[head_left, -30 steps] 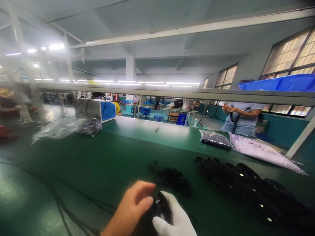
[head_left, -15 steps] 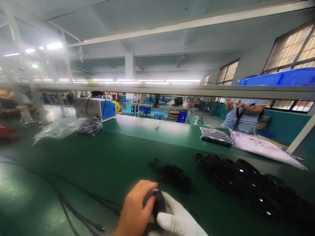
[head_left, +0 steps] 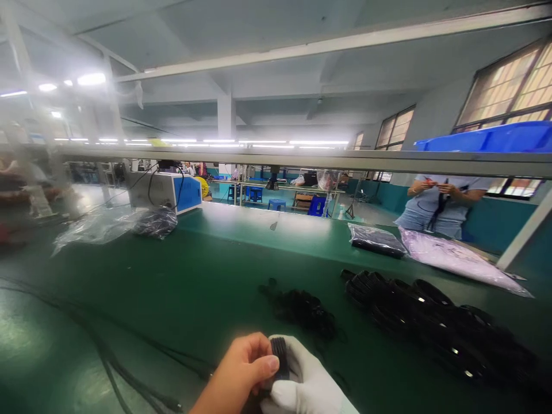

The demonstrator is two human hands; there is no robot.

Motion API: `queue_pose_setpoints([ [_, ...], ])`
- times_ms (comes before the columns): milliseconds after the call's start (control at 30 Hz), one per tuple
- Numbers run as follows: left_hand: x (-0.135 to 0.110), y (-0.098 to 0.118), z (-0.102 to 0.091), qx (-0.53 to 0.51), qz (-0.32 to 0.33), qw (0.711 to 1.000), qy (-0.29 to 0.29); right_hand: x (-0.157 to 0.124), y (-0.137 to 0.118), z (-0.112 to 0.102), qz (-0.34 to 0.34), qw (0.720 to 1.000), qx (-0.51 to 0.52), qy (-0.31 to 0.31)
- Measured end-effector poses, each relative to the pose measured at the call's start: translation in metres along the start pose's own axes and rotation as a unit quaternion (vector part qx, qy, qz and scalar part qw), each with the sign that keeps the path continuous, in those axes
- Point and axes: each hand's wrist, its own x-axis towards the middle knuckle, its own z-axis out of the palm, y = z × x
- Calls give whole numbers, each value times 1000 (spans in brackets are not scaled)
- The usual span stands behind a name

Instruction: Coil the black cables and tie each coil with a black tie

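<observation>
On the green table (head_left: 207, 259), far left, loose black cables (head_left: 107, 359) trail toward the near edge; their number cannot be told. Behind them lies one crumpled clear plastic bag (head_left: 92, 227), with a dark cable bundle (head_left: 156, 221) in its right end. Just beyond stands one blue-and-white machine box (head_left: 166, 191).

At the bottom centre, two hands meet on one small black cable coil (head_left: 280, 355). It is lifted just above the table's near edge. The left hand (head_left: 239, 376) is bare, with thumb and fingers closed over the coil's left side. The right hand (head_left: 308, 388), in a white glove, curls under and around the coil's right side, so both have hold of it.

Just beyond the hands lies one loose heap of black cable (head_left: 302, 307). To its right a long row of black cable coils (head_left: 431, 328) overlaps along the table (too many and too dark to count).

Farther back lie two more bags. One flat clear bag (head_left: 375, 240) holds dark contents. One pale pink bag (head_left: 452, 259) touches its right edge, and what is in it cannot be told. Behind them a co-worker (head_left: 440, 201) stands with both hands raised at the chest. On the overhead rail (head_left: 302, 160), one blue bin (head_left: 487, 138) sits at the right, its inside hidden.
</observation>
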Motion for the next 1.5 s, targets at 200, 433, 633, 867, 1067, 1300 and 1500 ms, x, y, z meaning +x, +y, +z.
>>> queue_pose_setpoints([
  [200, -5, 7, 1, 252, 131, 948, 142, 4, 8, -9, 5, 999, -2, 42],
  [433, -3, -7, 6, 413, 282, 851, 159, 10, 8, -10, -7, 996, -84, 23],
  [633, -2, -8, 7, 397, 320, 840, 187, 9, 14, -11, -19, 998, -52, 25],
  [867, -2, -3, 8, 350, 288, 869, 197, 4, 13, -3, 0, 999, -21, 44],
  [1067, -3, 16, -6, 209, 146, 957, 141, -7, -1, 1, 18, 993, 106, -52],
  [1300, -12, 25, -25, -72, 32, 991, -112, -6, 6, -10, 89, 940, 243, -220],
  [1500, -12, 27, -18, -12, 53, 998, -30, -6, -3, 4, 49, 998, -7, -28],
])
